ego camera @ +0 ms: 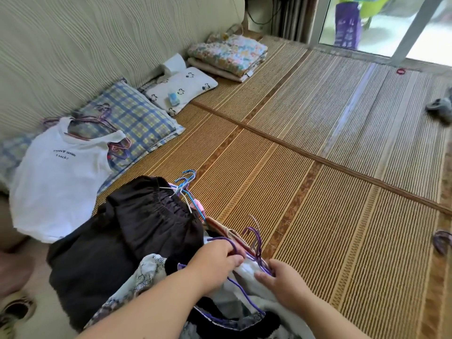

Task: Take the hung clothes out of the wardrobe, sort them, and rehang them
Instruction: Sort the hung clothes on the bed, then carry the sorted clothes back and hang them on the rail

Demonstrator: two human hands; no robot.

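1. Left of the black skirt (146,216), a white T-shirt (61,172) lies on its hanger.
2. Right of the skirt, the left hand (217,260) curls its fingers round a purple hanger (259,243); a slow pull should free the tangled hooks.
3. Further right, the right hand (283,282) pinches the white garment (247,270) and should hold it down.
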